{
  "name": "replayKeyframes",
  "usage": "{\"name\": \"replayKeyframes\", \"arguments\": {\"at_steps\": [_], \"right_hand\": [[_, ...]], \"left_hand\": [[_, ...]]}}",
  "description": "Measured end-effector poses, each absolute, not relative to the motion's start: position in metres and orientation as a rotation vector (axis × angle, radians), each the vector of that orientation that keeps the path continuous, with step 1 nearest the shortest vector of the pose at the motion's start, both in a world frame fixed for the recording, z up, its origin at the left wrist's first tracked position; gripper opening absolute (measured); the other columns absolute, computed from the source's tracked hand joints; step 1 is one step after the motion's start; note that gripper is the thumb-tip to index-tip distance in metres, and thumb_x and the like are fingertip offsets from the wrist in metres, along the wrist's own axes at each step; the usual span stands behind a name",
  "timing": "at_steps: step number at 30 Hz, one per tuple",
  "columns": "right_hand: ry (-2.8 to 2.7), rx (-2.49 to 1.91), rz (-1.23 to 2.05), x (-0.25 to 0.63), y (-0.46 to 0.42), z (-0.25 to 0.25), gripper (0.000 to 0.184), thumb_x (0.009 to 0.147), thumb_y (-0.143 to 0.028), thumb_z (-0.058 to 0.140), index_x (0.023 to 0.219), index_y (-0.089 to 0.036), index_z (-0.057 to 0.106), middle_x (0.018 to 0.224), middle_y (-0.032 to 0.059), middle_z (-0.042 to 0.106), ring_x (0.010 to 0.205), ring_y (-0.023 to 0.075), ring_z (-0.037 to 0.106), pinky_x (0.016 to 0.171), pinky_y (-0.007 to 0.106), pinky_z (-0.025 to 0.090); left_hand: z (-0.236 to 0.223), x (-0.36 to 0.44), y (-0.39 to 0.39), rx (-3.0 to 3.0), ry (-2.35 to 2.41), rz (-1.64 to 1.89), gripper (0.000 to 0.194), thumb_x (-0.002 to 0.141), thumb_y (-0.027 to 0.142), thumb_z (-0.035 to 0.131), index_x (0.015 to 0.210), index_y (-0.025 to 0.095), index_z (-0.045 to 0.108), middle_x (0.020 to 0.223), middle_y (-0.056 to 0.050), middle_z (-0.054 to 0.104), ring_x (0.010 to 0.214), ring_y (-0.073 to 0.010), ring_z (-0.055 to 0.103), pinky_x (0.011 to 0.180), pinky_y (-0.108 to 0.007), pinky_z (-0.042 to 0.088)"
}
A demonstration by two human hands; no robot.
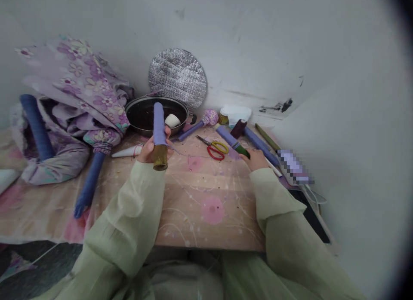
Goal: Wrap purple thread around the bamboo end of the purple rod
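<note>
My left hand [149,151] is wrapped around a tube [159,124] held upright above the table. Its upper part is covered in purple wrapping, and the brown lower end is bare. A thin purple thread trails from it to the right across the cloth. My right hand [257,160] has its fingers closed on the green end of a second purple-wrapped tube [228,137] lying on the table. Between the hands lie scissors [215,151] with one red and one yellow handle. A dark thread spool [238,128] sits beyond my right hand.
A black pan [138,129] with a white object inside stands at the back, before a round silver mat [177,76] against the wall. Flowered purple fabric [77,76] is heaped at left, with blue-wrapped rods [90,184]. A pixelated device [295,166] lies at right.
</note>
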State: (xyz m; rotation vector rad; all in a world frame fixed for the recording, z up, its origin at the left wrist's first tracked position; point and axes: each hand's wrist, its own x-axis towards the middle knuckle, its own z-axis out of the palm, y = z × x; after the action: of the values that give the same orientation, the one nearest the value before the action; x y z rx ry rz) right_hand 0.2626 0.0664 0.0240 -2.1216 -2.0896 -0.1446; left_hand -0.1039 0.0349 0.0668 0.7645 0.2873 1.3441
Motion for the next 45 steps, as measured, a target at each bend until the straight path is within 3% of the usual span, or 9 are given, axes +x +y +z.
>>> {"name": "replayKeyframes", "arguments": {"at_steps": [5,11,16,19,22,25,29,35,45], "right_hand": [[-2.01,-2.225,-0.07,0.253,0.069,0.012,0.034,0.083,-0.036,0.053,0.107,-0.013,0.062,0.1,0.018,0.062,0.1,0.0303,0.052,0.085,0.042,0.036],[-1.839,-2.143,0.024,0.233,0.058,0.026,0.038,0.084,-0.027,0.051,0.115,-0.007,0.056,0.117,0.0258,0.053,0.114,0.0378,0.045,0.089,0.055,0.034],[-2.03,-1.656,0.411,0.171,0.024,0.052,0.037,0.093,-0.04,0.032,0.119,-0.022,0.051,0.113,0.0071,0.062,0.104,0.0173,0.058,0.087,0.032,0.046],[-1.876,-0.962,1.087,0.134,0.003,0.057,0.043,0.087,-0.05,0.04,0.116,-0.021,0.051,0.116,0.0096,0.06,0.106,0.0192,0.057,0.088,0.035,0.046],[-1.679,-0.882,1.286,0.118,-0.004,0.053,0.038,0.081,-0.049,0.053,0.105,-0.021,0.055,0.097,0.0062,0.063,0.084,0.0155,0.061,0.071,0.03,0.05],[-1.578,-1.044,1.29,0.121,-0.002,0.046,0.032,0.075,-0.048,0.06,0.088,-0.019,0.059,0.066,-0.0014,0.056,0.054,0.0093,0.049,0.049,0.024,0.04],[-1.473,-1.154,1.203,0.131,-0.001,0.041,0.03,0.068,-0.046,0.067,0.067,-0.017,0.058,0.052,-0.0053,0.046,0.045,0.0062,0.035,0.042,0.022,0.028],[-1.365,-1.139,1.29,0.132,-0.01,0.036,0.033,0.067,-0.049,0.066,0.066,-0.018,0.057,0.048,-0.0071,0.04,0.04,0.0045,0.027,0.038,0.022,0.019],[-1.335,-1.148,1.31,0.13,-0.015,0.03,0.033,0.069,-0.05,0.064,0.066,-0.018,0.056,0.05,-0.0062,0.04,0.042,0.0055,0.029,0.04,0.022,0.02]], "left_hand": [[0.063,-0.103,0.037,0.765,0.316,1.32,0.059,0.056,0.033,0.078,0.11,0.023,0.058,0.111,0.0,0.059,0.077,-0.0067,0.056,0.062,-0.015,0.048],[0.057,-0.093,0.036,0.878,0.406,1.269,0.059,0.053,0.035,0.08,0.106,0.019,0.06,0.118,-0.004,0.058,0.076,-0.0116,0.059,0.06,-0.022,0.052],[0.046,-0.066,0.028,1.02,0.536,1.25,0.061,0.057,0.026,0.078,0.112,0.019,0.053,0.111,-0.009,0.06,0.076,-0.0144,0.063,0.067,-0.028,0.054],[0.039,-0.056,0.026,1.109,0.587,1.195,0.07,0.05,0.026,0.082,0.111,0.017,0.05,0.106,-0.011,0.061,0.081,-0.0185,0.063,0.07,-0.03,0.053],[0.036,-0.05,0.025,1.139,0.615,1.17,0.076,0.049,0.027,0.082,0.115,0.017,0.047,0.106,-0.011,0.06,0.084,-0.0199,0.062,0.072,-0.032,0.052],[0.035,-0.047,0.023,1.165,0.681,1.182,0.081,0.049,0.022,0.082,0.12,0.019,0.043,0.106,-0.011,0.058,0.084,-0.0181,0.06,0.068,-0.029,0.052],[0.032,-0.043,0.022,1.161,0.702,1.163,0.091,0.05,0.016,0.081,0.128,0.022,0.036,0.106,-0.01,0.057,0.087,-0.0174,0.06,0.066,-0.026,0.052],[0.016,-0.041,0.024,1.098,0.596,1.065,0.097,0.052,0.019,0.081,0.134,0.028,0.031,0.112,-0.011,0.058,0.09,-0.0198,0.061,0.072,-0.029,0.051],[0.011,-0.041,0.022,0.966,0.486,1.003,0.068,0.063,0.014,0.074,0.123,0.029,0.044,0.115,-0.006,0.057,0.085,-0.0155,0.063,0.075,-0.029,0.051]]}}
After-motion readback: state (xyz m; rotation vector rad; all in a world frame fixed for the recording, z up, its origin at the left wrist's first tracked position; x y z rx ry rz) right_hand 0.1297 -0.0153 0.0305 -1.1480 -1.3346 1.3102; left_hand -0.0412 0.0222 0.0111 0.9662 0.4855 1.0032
